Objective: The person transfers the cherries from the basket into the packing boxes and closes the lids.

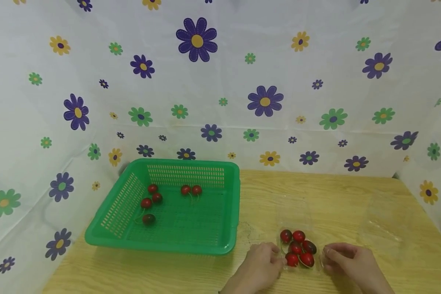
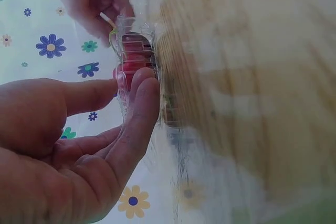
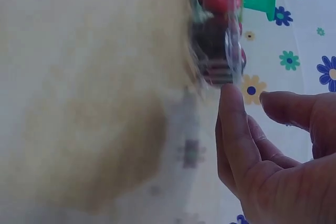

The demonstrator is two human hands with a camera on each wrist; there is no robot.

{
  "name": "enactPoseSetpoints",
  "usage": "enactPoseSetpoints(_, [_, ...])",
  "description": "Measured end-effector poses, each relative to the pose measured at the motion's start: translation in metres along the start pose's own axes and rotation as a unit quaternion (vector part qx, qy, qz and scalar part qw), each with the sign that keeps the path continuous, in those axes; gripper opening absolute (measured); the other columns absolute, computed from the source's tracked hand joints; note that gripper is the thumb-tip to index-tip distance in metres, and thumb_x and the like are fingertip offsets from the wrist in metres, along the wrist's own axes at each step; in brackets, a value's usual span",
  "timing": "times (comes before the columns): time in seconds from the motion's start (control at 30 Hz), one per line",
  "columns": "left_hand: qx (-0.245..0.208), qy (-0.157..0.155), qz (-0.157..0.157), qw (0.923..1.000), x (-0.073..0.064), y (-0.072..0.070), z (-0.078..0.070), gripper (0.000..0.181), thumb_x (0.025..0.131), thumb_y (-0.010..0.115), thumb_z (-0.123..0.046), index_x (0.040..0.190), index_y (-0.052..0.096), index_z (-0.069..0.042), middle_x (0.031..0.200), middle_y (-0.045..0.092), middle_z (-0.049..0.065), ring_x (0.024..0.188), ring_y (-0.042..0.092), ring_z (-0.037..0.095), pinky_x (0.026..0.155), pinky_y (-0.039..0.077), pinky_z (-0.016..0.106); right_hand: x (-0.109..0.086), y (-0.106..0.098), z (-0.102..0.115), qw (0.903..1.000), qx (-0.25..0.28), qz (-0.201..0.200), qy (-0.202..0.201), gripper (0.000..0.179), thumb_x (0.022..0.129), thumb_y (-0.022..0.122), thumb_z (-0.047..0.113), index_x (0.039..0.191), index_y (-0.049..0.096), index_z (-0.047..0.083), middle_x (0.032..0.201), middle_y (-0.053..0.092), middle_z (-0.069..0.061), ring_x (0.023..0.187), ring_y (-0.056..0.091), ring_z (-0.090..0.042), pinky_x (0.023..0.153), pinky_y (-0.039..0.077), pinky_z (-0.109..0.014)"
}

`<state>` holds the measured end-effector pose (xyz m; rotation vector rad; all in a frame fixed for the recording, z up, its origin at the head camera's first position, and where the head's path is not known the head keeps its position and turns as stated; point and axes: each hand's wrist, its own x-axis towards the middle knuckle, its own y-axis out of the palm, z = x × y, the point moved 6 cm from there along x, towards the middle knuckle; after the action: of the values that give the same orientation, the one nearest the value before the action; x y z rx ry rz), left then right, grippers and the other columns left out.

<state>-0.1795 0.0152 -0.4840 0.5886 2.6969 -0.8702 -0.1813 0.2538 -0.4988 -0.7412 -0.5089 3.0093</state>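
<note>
A clear plastic box [image 1: 319, 265] holds several dark red cherries [image 1: 295, 248], some with green stems. Its transparent lid [image 1: 294, 208] stands open behind it. At the box's left side, my left hand [image 1: 259, 265] pinches the wall, the thumb at the rim and the fingertips on the outside. My right hand [image 1: 350, 263] is at the opposite side. In the right wrist view its fingertips [image 3: 231, 95] meet the end of the box, while the thumb stays apart. The cherries show through the ribbed plastic in the left wrist view.
A green plastic basket [image 1: 220, 246] stands to the left on the wooden table [image 1: 338, 188], with several cherries [image 1: 148, 219] inside. Another clear plastic container [image 1: 384, 228] sits at the right. Flower-printed sheeting [image 1: 228, 77] surrounds the back and sides.
</note>
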Motion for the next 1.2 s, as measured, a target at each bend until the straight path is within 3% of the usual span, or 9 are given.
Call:
enactPoseSetpoints(0.13, [0.004,0.000,0.005,1.0000,0.000,0.001,0.002,0.040,0.093,0.075,-0.027,0.119,0.070,0.002,0.090,0.077,0.004,0.093,0.072,0.019,0.080,0.060,0.041,0.015,-0.014,0.020,0.9994,0.003,0.011,-0.033,0.041,0.102,0.063,0.015,0.128,0.058,-0.016,0.102,0.076,-0.005,0.087,0.074,-0.014,0.080,0.064,-0.031])
enactPoseSetpoints(0.33, [0.028,0.006,0.005,0.9996,0.002,0.002,0.002,0.037,0.090,0.078,-0.029,0.114,0.073,-0.001,0.094,0.077,0.003,0.108,0.070,0.025,0.092,0.059,0.045,0.045,-0.023,0.052,0.9937,-0.068,0.002,-0.089,0.040,0.102,0.061,0.014,0.127,0.059,-0.017,0.107,0.075,-0.016,0.085,0.075,-0.012,0.077,0.064,-0.030])
enactPoseSetpoints(0.47, [0.021,0.006,0.006,0.9997,0.003,0.003,0.001,0.036,0.089,0.079,-0.027,0.114,0.073,-0.001,0.094,0.077,0.003,0.106,0.071,0.025,0.093,0.059,0.045,0.063,-0.023,0.068,0.9860,-0.127,-0.006,-0.108,0.040,0.101,0.062,0.017,0.123,0.062,-0.016,0.110,0.073,-0.025,0.084,0.075,-0.015,0.075,0.064,-0.031])
enactPoseSetpoints(0.57, [0.012,0.004,0.008,0.9999,0.002,0.004,0.001,0.038,0.089,0.079,-0.025,0.117,0.072,-0.001,0.085,0.075,0.002,0.094,0.071,0.019,0.084,0.060,0.040,0.075,-0.020,0.076,0.9820,-0.151,-0.007,-0.114,0.040,0.099,0.064,0.016,0.121,0.062,-0.017,0.110,0.072,-0.028,0.084,0.074,-0.016,0.074,0.064,-0.031])
enactPoseSetpoints(0.8, [0.014,-0.004,0.012,0.9998,0.002,0.003,0.002,0.039,0.089,0.079,-0.025,0.119,0.072,-0.001,0.088,0.074,0.002,0.093,0.070,0.019,0.081,0.060,0.040,0.094,-0.010,0.082,0.9755,-0.188,0.002,-0.115,0.041,0.093,0.069,0.008,0.123,0.060,-0.018,0.106,0.071,-0.027,0.081,0.070,-0.014,0.075,0.063,-0.032])
enactPoseSetpoints(1.2, [-0.006,0.032,0.002,0.9995,0.000,-0.002,0.001,0.039,0.089,0.078,-0.018,0.119,0.070,0.005,0.081,0.070,-0.003,0.075,0.063,0.005,0.071,0.056,0.026,0.107,0.000,0.087,0.9760,-0.188,0.029,-0.106,0.045,0.092,0.066,0.004,0.130,0.056,-0.018,0.112,0.070,-0.029,0.082,0.072,-0.016,0.080,0.063,-0.037])
